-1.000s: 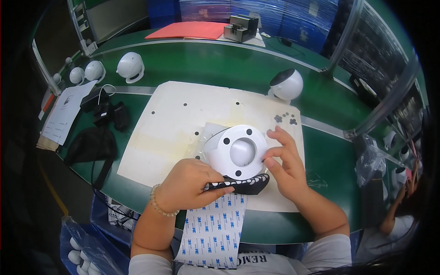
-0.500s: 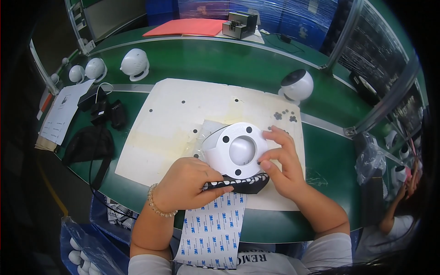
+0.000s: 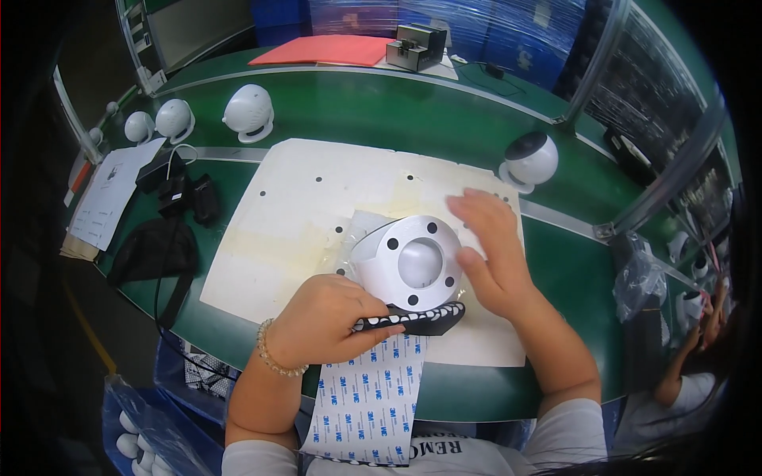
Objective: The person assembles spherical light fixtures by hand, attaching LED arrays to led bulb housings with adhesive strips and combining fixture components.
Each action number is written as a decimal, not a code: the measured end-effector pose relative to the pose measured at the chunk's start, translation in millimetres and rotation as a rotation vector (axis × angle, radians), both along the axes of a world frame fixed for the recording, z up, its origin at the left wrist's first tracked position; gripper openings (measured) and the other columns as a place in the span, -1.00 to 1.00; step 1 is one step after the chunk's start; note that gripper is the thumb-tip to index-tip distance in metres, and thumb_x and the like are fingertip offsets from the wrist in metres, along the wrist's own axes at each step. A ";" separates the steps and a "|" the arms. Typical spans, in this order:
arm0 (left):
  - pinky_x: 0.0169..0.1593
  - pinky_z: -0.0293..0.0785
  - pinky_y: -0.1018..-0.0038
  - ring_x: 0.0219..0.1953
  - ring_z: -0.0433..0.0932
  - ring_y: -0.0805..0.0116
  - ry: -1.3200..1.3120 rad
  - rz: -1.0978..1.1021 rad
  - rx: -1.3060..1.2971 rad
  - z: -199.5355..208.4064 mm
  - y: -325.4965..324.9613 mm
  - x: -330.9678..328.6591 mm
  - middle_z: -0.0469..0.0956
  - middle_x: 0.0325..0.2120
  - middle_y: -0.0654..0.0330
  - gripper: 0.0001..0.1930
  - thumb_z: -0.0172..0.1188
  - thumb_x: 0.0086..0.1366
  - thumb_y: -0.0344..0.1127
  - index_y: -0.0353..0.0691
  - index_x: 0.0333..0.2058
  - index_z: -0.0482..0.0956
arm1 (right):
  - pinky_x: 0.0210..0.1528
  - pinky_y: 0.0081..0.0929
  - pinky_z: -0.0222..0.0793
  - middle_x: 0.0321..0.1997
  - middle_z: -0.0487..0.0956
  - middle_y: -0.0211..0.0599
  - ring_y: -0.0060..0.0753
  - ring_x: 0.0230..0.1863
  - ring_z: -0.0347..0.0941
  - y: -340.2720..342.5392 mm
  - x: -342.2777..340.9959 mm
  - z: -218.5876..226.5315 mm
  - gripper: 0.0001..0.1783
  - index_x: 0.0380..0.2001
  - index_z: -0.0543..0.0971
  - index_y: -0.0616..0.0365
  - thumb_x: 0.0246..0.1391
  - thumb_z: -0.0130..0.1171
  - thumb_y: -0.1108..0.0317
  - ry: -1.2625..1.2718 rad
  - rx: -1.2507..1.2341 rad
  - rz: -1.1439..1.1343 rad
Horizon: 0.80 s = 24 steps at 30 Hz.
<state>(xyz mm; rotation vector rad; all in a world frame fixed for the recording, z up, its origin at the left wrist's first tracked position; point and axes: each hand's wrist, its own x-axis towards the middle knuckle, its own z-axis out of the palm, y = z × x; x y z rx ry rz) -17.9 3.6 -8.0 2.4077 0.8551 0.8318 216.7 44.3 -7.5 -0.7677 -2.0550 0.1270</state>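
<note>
A white round housing [image 3: 368,268] with a ring-shaped base stands near the middle of the cream board, base facing up. Several black round pads [image 3: 432,228] sit on the ring, and a smooth white dome shows through its opening. My left hand [image 3: 329,317] is closed on a sheet of adhesive pads [image 3: 369,397], folded over at its top. The folded part is black with white round gaps, touching or very near the ring's lower edge; the blue-printed backing hangs toward me. Right of the ring, apart from it, my right hand [image 3: 496,254] is open, its fingertips blurred.
The cream board [image 3: 278,238] bears scattered black dots. White camera-like devices [image 3: 248,113] stand on the green belt [image 3: 357,103], one at right [image 3: 530,157]. Black adapters [image 3: 175,194], a pouch and papers [image 3: 111,190] lie left. A co-worker's arm [image 3: 690,341] shows at far right.
My right hand has drawn up and away from the ring's right edge, its fingers opening. The devices on the belt have shifted slightly right. My left hand keeps its hold on the sheet.
</note>
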 end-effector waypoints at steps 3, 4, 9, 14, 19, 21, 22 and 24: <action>-0.54 0.27 0.43 -0.66 0.40 0.21 -0.008 -0.002 0.017 0.2 0.2 -1.0 0.40 -0.77 0.18 -0.82 0.24 0.00 -0.24 -0.18 -0.64 0.52 | 0.10 -0.24 -0.07 -0.15 0.44 -0.26 -0.23 -0.03 0.27 5.6 -18.5 20.4 -0.60 -0.10 0.43 0.17 -0.04 0.10 0.24 -0.325 -0.059 0.004; -0.54 0.27 0.43 -0.66 0.40 0.21 -0.011 -0.005 0.009 -0.3 0.0 -1.4 0.40 -0.77 0.19 -0.82 0.24 0.00 -0.24 -0.18 -0.64 0.52 | 0.10 -0.24 -0.07 -0.15 0.44 -0.26 -0.23 -0.03 0.27 6.8 -18.8 27.3 -0.60 -0.10 0.43 0.17 -0.04 0.10 0.24 -0.322 -0.054 0.008; -0.53 0.31 0.48 -0.66 0.42 0.28 0.039 -0.006 0.057 1.1 -1.1 0.1 0.45 -0.74 0.24 -0.87 0.31 -0.09 -0.32 -0.19 -0.62 0.55 | -0.03 -0.32 0.09 -0.36 0.45 -0.28 -0.24 -0.20 0.29 29.6 4.1 37.5 -0.74 -0.33 0.55 0.15 -0.14 0.20 0.30 -0.129 -0.240 -0.005; -0.50 0.34 0.50 -0.64 0.43 0.31 0.010 -0.035 0.093 1.7 -3.5 0.7 0.51 -0.68 0.25 -0.88 0.31 -0.08 -0.32 -0.20 -0.59 0.57 | -0.23 -0.39 0.24 -0.40 0.44 -0.30 -0.19 -0.25 0.31 88.3 8.5 12.5 -0.78 -0.38 0.51 0.21 -0.17 0.20 0.37 0.162 -0.204 -0.147; -0.49 0.33 0.52 -0.62 0.45 0.35 0.036 -0.066 0.072 -3.2 0.5 0.6 0.53 -0.66 0.26 -0.89 0.29 -0.05 -0.30 -0.19 -0.55 0.61 | -0.28 -0.28 0.30 -0.43 0.42 -0.29 -0.19 -0.29 0.38 168.0 37.4 -56.5 -0.94 -0.53 0.45 0.15 -0.14 0.11 0.42 -0.314 0.078 -0.495; -0.49 0.33 0.53 -0.61 0.45 0.35 0.036 -0.082 0.076 -4.3 1.4 1.7 0.53 -0.65 0.26 -0.89 0.29 -0.05 -0.30 -0.18 -0.55 0.61 | -0.28 -0.28 0.31 -0.45 0.41 -0.30 -0.20 -0.30 0.38 181.3 55.1 -72.7 -0.94 -0.53 0.46 0.13 -0.12 0.09 0.41 -0.407 0.077 -0.542; -0.49 0.33 0.52 -0.61 0.45 0.35 0.030 -0.085 0.070 -4.9 0.8 0.6 0.53 -0.65 0.27 -0.90 0.28 -0.04 -0.30 -0.18 -0.54 0.61 | -0.29 -0.27 0.32 -0.47 0.40 -0.31 -0.20 -0.31 0.39 183.6 60.3 -77.3 -0.94 -0.54 0.46 0.12 -0.10 0.07 0.39 -0.504 0.072 -0.583; -0.49 0.33 0.52 -0.61 0.45 0.36 0.026 -0.086 0.062 -5.1 0.5 -0.9 0.53 -0.64 0.27 -0.90 0.28 -0.04 -0.30 -0.17 -0.54 0.61 | -0.26 -0.28 0.33 -0.39 0.46 -0.33 -0.21 -0.27 0.41 183.4 71.6 -81.9 -0.89 -0.46 0.51 0.09 -0.07 0.05 0.34 -0.537 -0.044 -0.608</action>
